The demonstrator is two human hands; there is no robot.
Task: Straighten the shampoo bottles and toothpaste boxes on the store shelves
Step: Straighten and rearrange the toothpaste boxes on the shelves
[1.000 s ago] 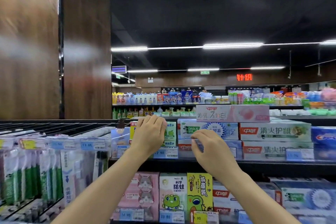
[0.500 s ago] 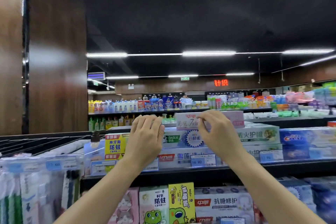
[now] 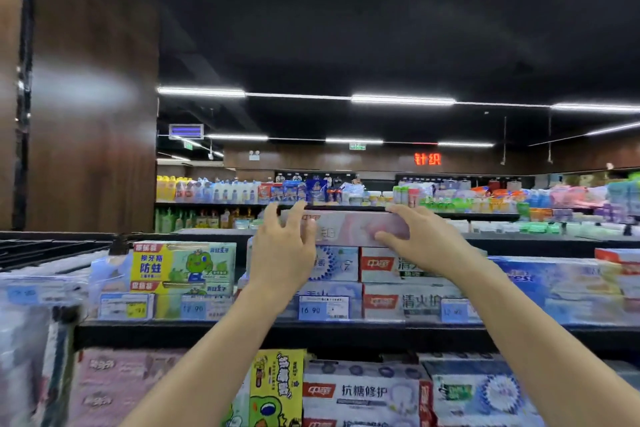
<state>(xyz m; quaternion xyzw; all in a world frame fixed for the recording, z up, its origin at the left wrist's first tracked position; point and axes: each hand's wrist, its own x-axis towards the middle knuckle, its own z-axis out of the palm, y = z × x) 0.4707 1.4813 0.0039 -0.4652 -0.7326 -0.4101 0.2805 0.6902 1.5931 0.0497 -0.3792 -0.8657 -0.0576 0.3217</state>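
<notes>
Pale pink and long, a cardboard toothpaste box point(image 3: 349, 229) lies flat on top of the stacked boxes at the middle of the upper shelf point(image 3: 242, 331), and both hands are on it. The left hand point(image 3: 282, 253) has its fingers spread wide over the box's left end, fingertips reaching above its top edge; whether the palm presses the front face cannot be told. The right hand point(image 3: 420, 241) holds the box's right end, thumb on the front face and fingers curled over the top edge.

Directly under the pink box sit a white-and-blue toothpaste box with a round burst pattern point(image 3: 334, 263) and, just beside it to the right, a white box with a red logo panel and dark Chinese lettering point(image 3: 381, 265). Another red-logo box point(image 3: 398, 302) lies below that one. Toward the shelf's left end stands a yellow-and-green children's toothpaste box with a frog cartoon point(image 3: 183, 263). White price tags, one reading 16.90 point(image 3: 323, 308), hang along the shelf's front edge. A blue toothpaste box point(image 3: 530, 279) fills the right part, blurred. On the lower shelf, a white box with a red logo point(image 3: 360, 392) sits below the hands.
</notes>
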